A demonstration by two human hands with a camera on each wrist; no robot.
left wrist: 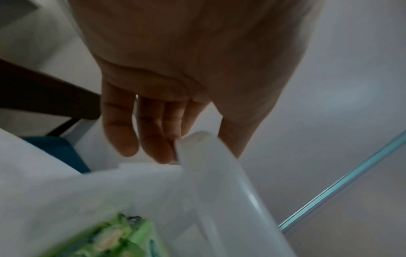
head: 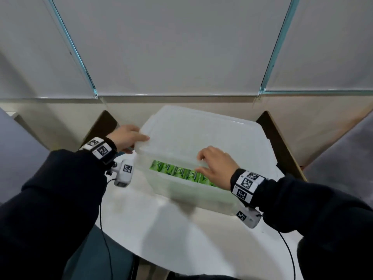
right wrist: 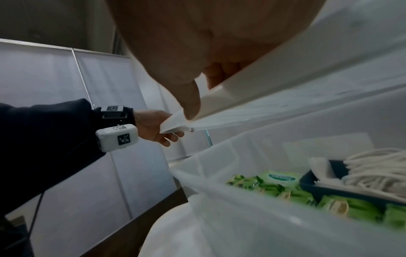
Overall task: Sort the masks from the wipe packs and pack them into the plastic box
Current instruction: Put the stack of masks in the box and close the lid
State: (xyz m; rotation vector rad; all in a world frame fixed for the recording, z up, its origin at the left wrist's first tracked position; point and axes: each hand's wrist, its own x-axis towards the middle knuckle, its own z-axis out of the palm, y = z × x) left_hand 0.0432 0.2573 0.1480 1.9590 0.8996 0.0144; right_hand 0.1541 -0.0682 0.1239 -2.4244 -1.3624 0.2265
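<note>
Lid: while tilted over the translucent plastic box [head: 187, 190], the translucent white lid [head: 201, 134] leaves green wipe packs [head: 181, 172] showing.
Hands: left hand [head: 126, 138] and right hand [head: 216, 166] both grip the lid's edges.

The lid [head: 201, 134] covers most of the plastic box [head: 181, 190], hiding everything beyond the fingers of the right hand [head: 216, 166] except a strip of green wipe packs [head: 181, 172]. In the left wrist view, packs below the fingers [left wrist: 123, 132] are a green blur. The right wrist view cuts off the masks [right wrist: 373, 172].
</note>
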